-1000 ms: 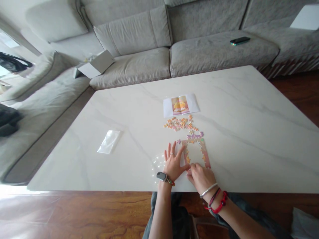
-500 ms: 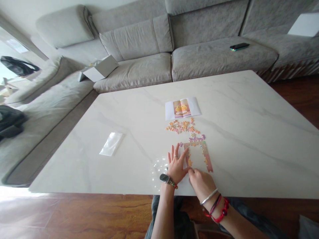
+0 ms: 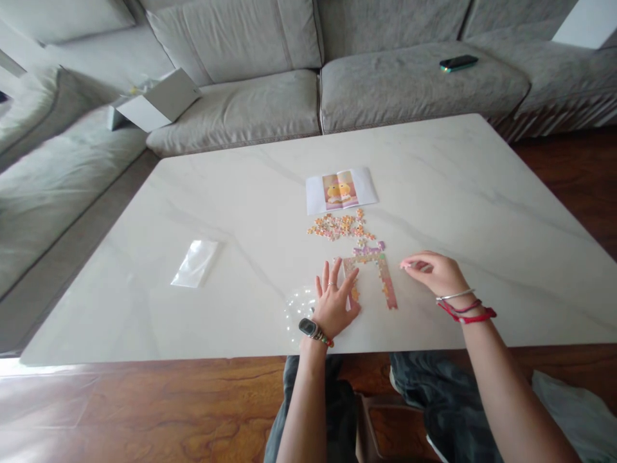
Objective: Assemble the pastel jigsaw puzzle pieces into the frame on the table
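Observation:
A partly joined puzzle frame in pink and orange lies near the table's front edge, with its bottom side open. My left hand lies flat on the table, fingers spread, covering the frame's left side. My right hand hovers to the right of the frame, fingers pinched on a short strip of joined puzzle pieces. A heap of loose puzzle pieces lies just beyond the frame. Behind it sits a reference picture of a yellow figure on white paper.
A clear plastic bag lies on the white marble table to the left. A grey sofa wraps round the far side, with an open white box and a phone on its cushions. Wooden floor shows below.
My right hand has left the frame's bottom edge and moved out to the right, carrying a strip of pieces; the frame's bottom side is now gone. The left hand stays flat.

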A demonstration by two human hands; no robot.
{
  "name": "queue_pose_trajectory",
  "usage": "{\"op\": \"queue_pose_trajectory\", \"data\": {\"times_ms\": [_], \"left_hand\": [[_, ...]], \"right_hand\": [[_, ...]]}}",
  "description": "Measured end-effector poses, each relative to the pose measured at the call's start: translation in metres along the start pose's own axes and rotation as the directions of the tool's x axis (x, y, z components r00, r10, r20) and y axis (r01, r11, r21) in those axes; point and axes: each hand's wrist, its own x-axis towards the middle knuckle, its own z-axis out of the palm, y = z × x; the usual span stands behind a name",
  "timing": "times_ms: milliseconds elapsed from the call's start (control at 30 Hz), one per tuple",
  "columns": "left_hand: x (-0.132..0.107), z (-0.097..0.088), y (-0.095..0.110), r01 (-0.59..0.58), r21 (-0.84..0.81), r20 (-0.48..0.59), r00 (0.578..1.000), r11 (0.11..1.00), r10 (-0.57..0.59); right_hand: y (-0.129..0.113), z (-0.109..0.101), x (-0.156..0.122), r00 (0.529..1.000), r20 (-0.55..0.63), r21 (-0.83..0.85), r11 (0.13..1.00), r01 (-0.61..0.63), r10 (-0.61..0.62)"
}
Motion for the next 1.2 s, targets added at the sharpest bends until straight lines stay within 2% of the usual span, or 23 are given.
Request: {"op": "queue_pose_trajectory", "data": {"times_ms": [100,167,267,367,500,733,900,1067,1200], "left_hand": [[0.002,-0.001,-0.001,-0.066,-0.037,-0.037,0.997,0.997,0.064],[0.007,-0.002,-0.007,-0.075,-0.064,-0.132,0.989,0.995,0.066],[0.015,-0.003,-0.021,0.028,-0.079,-0.334,0.941,0.997,-0.053],[0.023,-0.002,-0.032,0.158,-0.065,-0.428,0.888,0.985,-0.170],[0.031,0.002,-0.036,0.203,-0.009,-0.431,0.883,0.979,-0.187],[0.037,0.008,-0.031,0.194,0.039,-0.406,0.900,0.980,-0.162],[0.038,0.006,-0.024,0.241,0.057,-0.369,0.907,0.969,-0.204],[0.039,0.005,-0.019,0.282,0.037,-0.372,0.894,0.959,-0.249],[0.038,0.005,-0.021,0.286,0.027,-0.378,0.890,0.958,-0.255]], "right_hand": [[0.016,-0.004,0.003,0.998,-0.056,-0.195,0.981,0.001,-0.012],[0.021,-0.001,0.004,0.998,-0.034,-0.285,0.958,0.039,-0.051],[0.023,0.004,0.007,0.995,-0.017,-0.381,0.921,0.083,-0.097],[0.022,0.004,0.013,0.994,-0.053,-0.426,0.902,0.068,-0.100],[0.024,0.000,0.019,0.995,-0.087,-0.418,0.909,0.005,-0.046],[0.030,-0.001,0.020,0.997,0.003,-0.374,0.924,-0.074,0.081],[0.028,-0.001,0.019,0.999,0.017,-0.345,0.938,-0.031,0.039],[0.028,-0.003,0.017,0.999,0.052,-0.309,0.951,0.024,-0.009],[0.029,-0.001,0.018,0.999,0.023,-0.328,0.944,0.044,-0.039]]}}
